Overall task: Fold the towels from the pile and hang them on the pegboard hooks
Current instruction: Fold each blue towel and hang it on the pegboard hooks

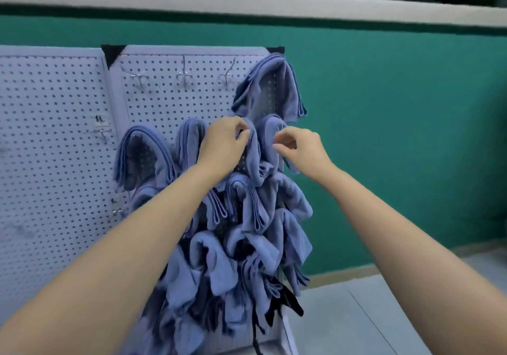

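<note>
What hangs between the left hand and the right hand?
In the head view, a folded blue towel hangs there, its top pinched by the left hand; a second towel hangs beside it.

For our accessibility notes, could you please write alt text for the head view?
A left hand pinches the top of a blue towel hanging on a pegboard; the right hand is beside it, fingers curled. More folded towels hang around; three upper hooks are bare.

Even, soft light; slight motion blur, wide-angle bending at edges.

Head-worn view, facing forward, close to the pegboard [170,102]
</note>
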`<state>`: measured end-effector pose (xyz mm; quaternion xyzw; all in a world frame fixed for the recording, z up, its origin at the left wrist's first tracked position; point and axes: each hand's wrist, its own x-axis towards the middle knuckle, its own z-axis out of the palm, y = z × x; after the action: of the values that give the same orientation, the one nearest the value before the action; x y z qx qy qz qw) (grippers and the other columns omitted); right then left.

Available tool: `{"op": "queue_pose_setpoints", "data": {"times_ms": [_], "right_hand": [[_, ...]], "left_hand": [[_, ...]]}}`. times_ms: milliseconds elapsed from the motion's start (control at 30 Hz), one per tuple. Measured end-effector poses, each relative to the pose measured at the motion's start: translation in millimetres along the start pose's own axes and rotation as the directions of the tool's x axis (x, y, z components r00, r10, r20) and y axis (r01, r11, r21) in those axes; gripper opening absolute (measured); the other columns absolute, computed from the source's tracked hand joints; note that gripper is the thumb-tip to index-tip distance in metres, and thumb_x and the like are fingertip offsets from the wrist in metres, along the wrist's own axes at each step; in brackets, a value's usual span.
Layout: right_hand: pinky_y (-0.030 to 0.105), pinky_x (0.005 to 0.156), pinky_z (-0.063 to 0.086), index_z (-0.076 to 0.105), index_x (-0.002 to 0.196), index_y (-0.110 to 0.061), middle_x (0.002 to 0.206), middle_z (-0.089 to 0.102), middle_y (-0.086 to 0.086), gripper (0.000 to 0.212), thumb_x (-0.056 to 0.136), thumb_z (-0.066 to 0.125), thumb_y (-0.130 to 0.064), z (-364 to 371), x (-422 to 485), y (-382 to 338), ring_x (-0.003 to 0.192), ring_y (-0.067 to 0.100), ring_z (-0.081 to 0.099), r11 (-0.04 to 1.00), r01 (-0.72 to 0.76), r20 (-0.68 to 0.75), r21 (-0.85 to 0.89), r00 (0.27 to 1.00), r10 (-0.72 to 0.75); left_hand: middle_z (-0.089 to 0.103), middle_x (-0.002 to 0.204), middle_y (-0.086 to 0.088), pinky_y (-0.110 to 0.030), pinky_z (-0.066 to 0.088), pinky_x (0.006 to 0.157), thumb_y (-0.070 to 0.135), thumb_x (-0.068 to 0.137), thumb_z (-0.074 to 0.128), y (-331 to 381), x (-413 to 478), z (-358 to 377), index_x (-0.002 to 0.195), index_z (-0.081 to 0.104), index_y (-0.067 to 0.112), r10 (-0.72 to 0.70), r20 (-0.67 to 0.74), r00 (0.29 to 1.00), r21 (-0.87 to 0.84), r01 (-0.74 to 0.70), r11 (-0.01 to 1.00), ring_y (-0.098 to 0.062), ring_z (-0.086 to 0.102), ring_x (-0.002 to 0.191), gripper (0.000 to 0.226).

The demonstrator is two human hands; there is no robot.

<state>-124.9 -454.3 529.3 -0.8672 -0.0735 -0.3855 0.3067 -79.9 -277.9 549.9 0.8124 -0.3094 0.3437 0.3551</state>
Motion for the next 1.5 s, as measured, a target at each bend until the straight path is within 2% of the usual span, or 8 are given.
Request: {"op": "queue_pose_setpoints", "data": {"times_ms": [300, 733, 900, 1067, 1167, 1267, 1400, 1500], "right_hand": [[0.01, 0.069, 0.045, 0.067, 0.087, -0.013, 0.079, 0.065, -0.004, 0.003, 0.089, 0.065, -0.012, 107.7, -163.6, 28.9, 0.073, 0.009, 0.061, 0.986, -0.164, 0.572, -0.037, 0.805, 0.156], [0.026, 0.078, 0.048, 0.07, 0.094, -0.001, 0.091, 0.07, 0.005, 0.017, 0.086, 0.055, -0.003, 285.7, -374.7, 155.9, 0.087, 0.022, 0.063, 0.892, -0.395, 0.844, -0.221, 0.38, 0.378], [0.019, 0.064, 0.043, 0.068, 0.099, -0.007, 0.095, 0.068, 0.004, 0.024, 0.084, 0.049, -0.004, 347.6, -430.9, 199.1, 0.079, 0.014, 0.051, 0.854, -0.416, 0.833, -0.311, 0.313, 0.456], [0.028, 0.074, 0.047, 0.065, 0.103, -0.001, 0.102, 0.065, 0.013, 0.021, 0.086, 0.054, -0.003, 387.9, -469.8, 242.4, 0.086, 0.024, 0.056, 0.764, -0.501, 0.776, -0.405, 0.254, 0.578], [0.029, 0.087, 0.046, 0.054, 0.125, -0.008, 0.127, 0.051, 0.012, 0.036, 0.09, 0.054, -0.008, 407.8, -484.3, 255.7, 0.108, 0.026, 0.055, 0.682, -0.539, 0.695, -0.494, 0.226, 0.682], [0.032, 0.09, 0.046, 0.045, 0.133, -0.009, 0.132, 0.047, 0.012, 0.043, 0.092, 0.056, -0.018, 421.8, -496.8, 253.7, 0.12, 0.028, 0.047, 0.662, -0.506, 0.664, -0.552, 0.213, 0.717], [0.029, 0.077, 0.048, 0.057, 0.086, -0.017, 0.097, 0.065, 0.008, 0.009, 0.089, 0.051, -0.023, 423.9, -497.4, 234.6, 0.096, 0.029, 0.059, 0.684, -0.42, 0.713, -0.597, 0.114, 0.692], [0.022, 0.06, 0.039, 0.043, 0.066, -0.018, 0.069, 0.054, 0.002, 0.026, 0.09, 0.05, -0.009, 406.2, -473.2, 223.0, 0.076, 0.025, 0.052, 0.702, -0.589, 0.735, -0.4, 0.251, 0.629]], "left_hand": [[0.068, 0.078, -0.01, -0.041, 0.052, 0.075, 0.019, 0.097, 0.052, -92.7, -177.1, 33.6, 0.085, 0.068, 0.004, -0.279, 0.322, 0.905, 0.002, 0.294, 0.956, -0.025, 0.062, 0.074, 0.025], [0.043, 0.057, -0.003, -0.03, 0.031, 0.06, 0.006, 0.084, 0.054, -242.4, -479.9, 170.9, 0.06, 0.048, 0.018, -0.651, 0.645, 0.401, 0.281, 0.667, 0.69, -0.016, 0.036, 0.058, 0.028], [0.064, 0.07, -0.003, -0.029, 0.05, 0.068, 0.007, 0.081, 0.065, -264.0, -547.2, 213.4, 0.072, 0.067, 0.02, -0.675, 0.697, 0.243, 0.335, 0.722, 0.606, -0.022, 0.061, 0.071, 0.016], [0.049, 0.068, 0.006, -0.019, 0.04, 0.059, 0.003, 0.083, 0.058, -271.4, -568.7, 258.5, 0.077, 0.05, 0.024, -0.687, 0.671, 0.279, 0.356, 0.692, 0.628, -0.02, 0.058, 0.078, 0.023], [0.06, 0.1, -0.001, -0.018, 0.039, 0.075, 0.013, 0.086, 0.06, -278.3, -571.0, 282.3, 0.103, 0.06, 0.013, -0.695, 0.601, 0.396, 0.356, 0.646, 0.675, -0.02, 0.059, 0.099, 0.018], [0.061, 0.112, -0.007, -0.028, 0.048, 0.082, 0.018, 0.089, 0.058, -285.7, -572.4, 295.8, 0.112, 0.057, 0.01, -0.721, 0.607, 0.335, 0.445, 0.608, 0.657, -0.024, 0.06, 0.106, 0.025], [0.067, 0.085, -0.01, -0.025, 0.037, 0.056, 0.015, 0.09, 0.057, -286.1, -563.6, 293.0, 0.08, 0.061, 0.01, -0.76, 0.603, 0.242, 0.43, 0.704, 0.565, -0.026, 0.062, 0.08, 0.012], [0.046, 0.055, 0.0, -0.019, 0.028, 0.047, 0.008, 0.087, 0.062, -286.7, -543.3, 273.3, 0.059, 0.042, 0.016, -0.774, 0.569, 0.277, 0.197, 0.868, 0.455, -0.019, 0.044, 0.059, 0.036]]}}
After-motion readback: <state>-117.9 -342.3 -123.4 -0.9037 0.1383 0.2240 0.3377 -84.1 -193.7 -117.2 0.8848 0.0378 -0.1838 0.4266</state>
